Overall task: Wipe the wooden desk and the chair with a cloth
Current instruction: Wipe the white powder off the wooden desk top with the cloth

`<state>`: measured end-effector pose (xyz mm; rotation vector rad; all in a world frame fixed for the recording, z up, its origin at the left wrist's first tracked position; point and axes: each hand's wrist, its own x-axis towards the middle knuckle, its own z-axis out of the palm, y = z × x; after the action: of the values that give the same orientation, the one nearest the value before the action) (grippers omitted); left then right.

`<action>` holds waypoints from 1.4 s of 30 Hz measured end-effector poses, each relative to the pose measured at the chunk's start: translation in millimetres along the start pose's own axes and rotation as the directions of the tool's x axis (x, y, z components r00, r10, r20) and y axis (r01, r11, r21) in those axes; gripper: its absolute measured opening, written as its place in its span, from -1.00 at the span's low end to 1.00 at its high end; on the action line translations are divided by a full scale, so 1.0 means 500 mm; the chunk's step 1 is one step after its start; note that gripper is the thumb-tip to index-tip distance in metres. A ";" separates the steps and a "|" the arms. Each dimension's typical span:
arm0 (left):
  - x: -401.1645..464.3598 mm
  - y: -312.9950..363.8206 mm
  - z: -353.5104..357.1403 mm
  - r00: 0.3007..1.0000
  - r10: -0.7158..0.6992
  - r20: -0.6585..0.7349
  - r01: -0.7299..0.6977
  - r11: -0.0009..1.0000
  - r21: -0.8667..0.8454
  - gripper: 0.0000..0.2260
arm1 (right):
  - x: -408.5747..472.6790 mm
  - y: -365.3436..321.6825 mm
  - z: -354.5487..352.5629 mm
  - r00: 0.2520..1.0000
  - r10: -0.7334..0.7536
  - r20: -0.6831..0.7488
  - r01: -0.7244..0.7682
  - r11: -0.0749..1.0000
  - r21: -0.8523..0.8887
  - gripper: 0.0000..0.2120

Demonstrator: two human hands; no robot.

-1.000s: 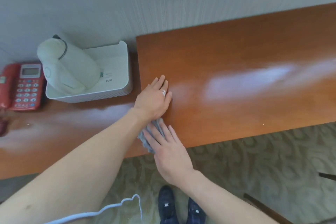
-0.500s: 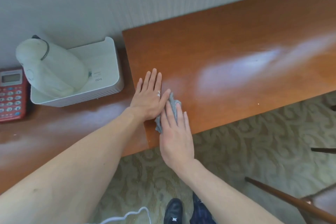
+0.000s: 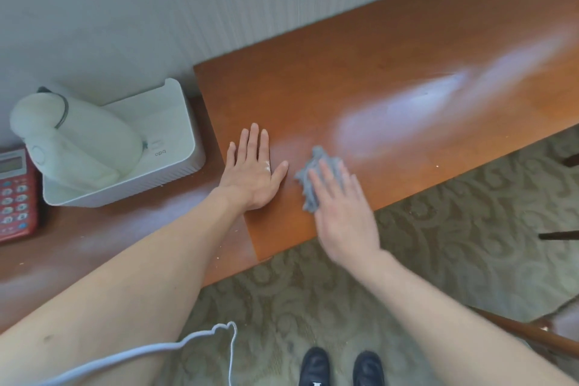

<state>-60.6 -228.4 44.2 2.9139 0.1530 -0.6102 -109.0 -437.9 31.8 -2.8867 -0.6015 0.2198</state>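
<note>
- Since half a second ago the right hand has slid the cloth rightward, away from the left hand.
- Both hands lie flat, fingers straight; the right presses the bunched cloth near the counter front edge.
- Best: even pressure, overlapping strokes toward the unwiped right stretch.

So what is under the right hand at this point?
The right hand lies flat on a crumpled grey cloth on the wooden desk. The cloth's far part shows; the part beneath the fingers and palm is covered.
</note>
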 end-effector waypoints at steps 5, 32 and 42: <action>-0.001 0.004 0.002 1.000 0.002 0.000 -0.002 1.000 -0.011 -0.28 | 0.100 -0.022 -0.024 0.946 0.324 -0.008 -0.323 0.944 0.066 -0.35; 0.030 -0.034 0.043 0.995 -0.002 -0.095 0.004 1.000 0.018 -0.19 | -0.003 -0.036 0.013 0.999 0.020 -0.026 -0.019 0.998 0.052 -0.31; 0.027 -0.030 0.030 0.996 -0.037 -0.079 0.040 0.998 0.045 -0.14 | 0.046 0.260 -0.069 0.961 0.255 -0.102 -0.266 0.958 -0.110 -0.28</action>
<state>-55.8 -215.6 23.2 2.9873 0.2075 -0.5128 -32.4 -550.8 35.4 -3.0711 -0.2238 0.0951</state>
